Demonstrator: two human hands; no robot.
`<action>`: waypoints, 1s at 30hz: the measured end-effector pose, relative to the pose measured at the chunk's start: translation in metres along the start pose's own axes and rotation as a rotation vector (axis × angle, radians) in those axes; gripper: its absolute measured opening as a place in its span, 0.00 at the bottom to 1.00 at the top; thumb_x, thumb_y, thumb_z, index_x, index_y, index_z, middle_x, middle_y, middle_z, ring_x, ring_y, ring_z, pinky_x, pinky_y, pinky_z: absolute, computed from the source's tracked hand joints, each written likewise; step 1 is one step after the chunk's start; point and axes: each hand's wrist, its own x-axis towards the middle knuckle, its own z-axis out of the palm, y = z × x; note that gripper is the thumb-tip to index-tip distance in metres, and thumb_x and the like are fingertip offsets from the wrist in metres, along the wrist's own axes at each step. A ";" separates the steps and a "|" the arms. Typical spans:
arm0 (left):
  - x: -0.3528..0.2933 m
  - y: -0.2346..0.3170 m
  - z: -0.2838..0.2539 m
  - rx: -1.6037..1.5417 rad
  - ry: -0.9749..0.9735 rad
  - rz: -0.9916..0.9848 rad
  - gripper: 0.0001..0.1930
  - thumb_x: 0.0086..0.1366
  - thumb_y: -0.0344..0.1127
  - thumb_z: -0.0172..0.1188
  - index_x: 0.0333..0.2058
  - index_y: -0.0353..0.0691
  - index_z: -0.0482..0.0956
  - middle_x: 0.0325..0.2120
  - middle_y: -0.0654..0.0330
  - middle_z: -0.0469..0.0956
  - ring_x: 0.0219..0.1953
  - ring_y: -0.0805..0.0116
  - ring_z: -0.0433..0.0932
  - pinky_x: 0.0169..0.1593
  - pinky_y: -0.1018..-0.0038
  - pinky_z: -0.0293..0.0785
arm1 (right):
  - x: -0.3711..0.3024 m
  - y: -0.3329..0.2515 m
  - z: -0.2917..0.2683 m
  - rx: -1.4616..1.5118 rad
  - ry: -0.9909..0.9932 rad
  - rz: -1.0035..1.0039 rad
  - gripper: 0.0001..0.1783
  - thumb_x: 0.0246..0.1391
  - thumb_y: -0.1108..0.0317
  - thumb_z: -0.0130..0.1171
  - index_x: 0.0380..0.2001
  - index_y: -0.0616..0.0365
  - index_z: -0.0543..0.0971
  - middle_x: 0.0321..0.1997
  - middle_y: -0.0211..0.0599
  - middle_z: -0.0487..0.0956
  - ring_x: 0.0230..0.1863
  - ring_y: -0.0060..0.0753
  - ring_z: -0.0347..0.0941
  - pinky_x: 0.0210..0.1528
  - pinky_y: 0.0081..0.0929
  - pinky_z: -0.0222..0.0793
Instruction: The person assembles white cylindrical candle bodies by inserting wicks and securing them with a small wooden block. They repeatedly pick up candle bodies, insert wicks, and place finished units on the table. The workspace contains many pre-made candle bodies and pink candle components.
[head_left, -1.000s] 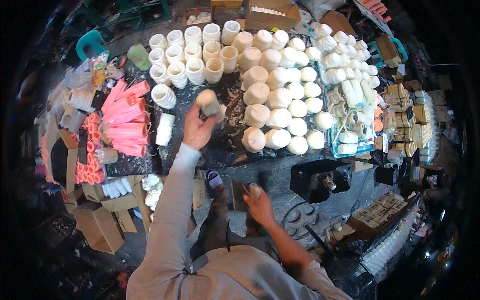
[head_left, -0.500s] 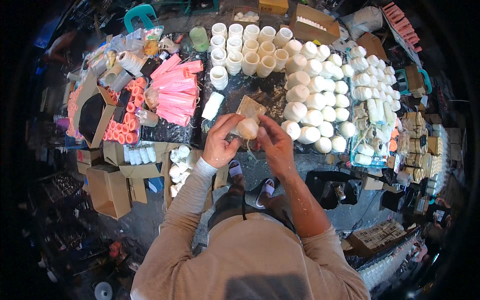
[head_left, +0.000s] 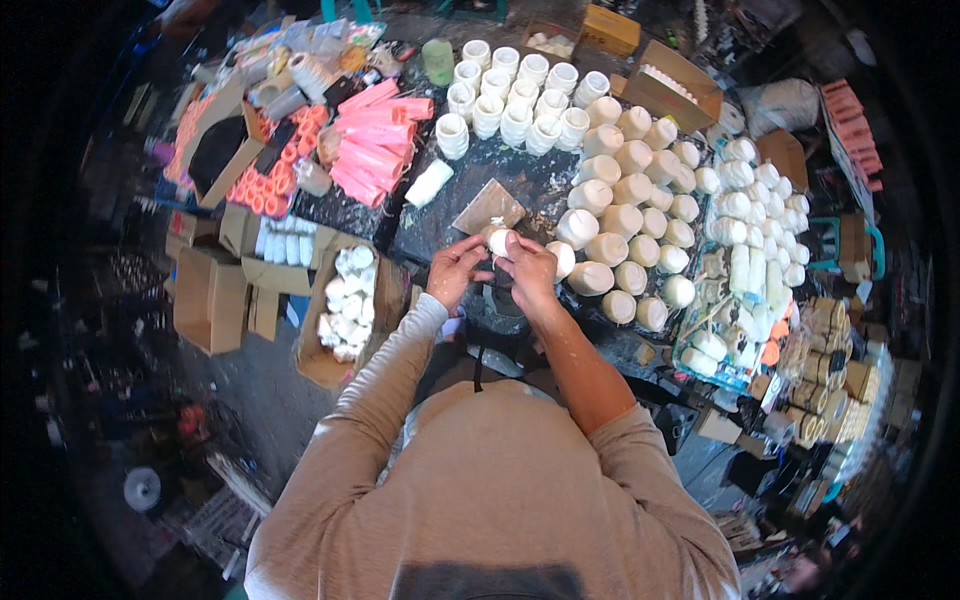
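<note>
A small rounded cream-white piece [head_left: 499, 241], which looks like a candle, is held up over the table's near edge. My right hand [head_left: 530, 268] grips it from the right, thumb across its face. My left hand [head_left: 457, 271] has its fingers curled against the left side, with the thumb standing a little off. Just beyond the piece lies a square brown board [head_left: 490, 207] with white bits at its near corner. To the right stand rows of cream rounded candle-like pieces [head_left: 606, 249], the closest one beside my right hand. A white roll-shaped bundle [head_left: 429, 184] rests left of the board.
Stacked white cups [head_left: 489, 117] line the far side, beside a green translucent container [head_left: 437, 62]. Pink wrapped bundles [head_left: 372, 145] lie to the left. Below the table's left part, a cardboard box [head_left: 315, 345] holds white pieces. More white pieces fill a blue-edged tray [head_left: 712, 365] at right.
The view has shifted, and the table's contents sit differently in it. The candle-like piece has turned in my fingers and no longer overlaps the board as much; my hands are closer together.
</note>
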 end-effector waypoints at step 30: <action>0.119 -0.085 -0.072 0.791 0.321 -0.047 0.17 0.70 0.41 0.57 0.37 0.31 0.88 0.34 0.41 0.86 0.39 0.47 0.86 0.47 0.57 0.78 | 0.080 0.088 0.001 -0.773 0.267 0.005 0.18 0.74 0.63 0.50 0.43 0.70 0.79 0.32 0.45 0.81 0.24 0.33 0.80 0.24 0.35 0.83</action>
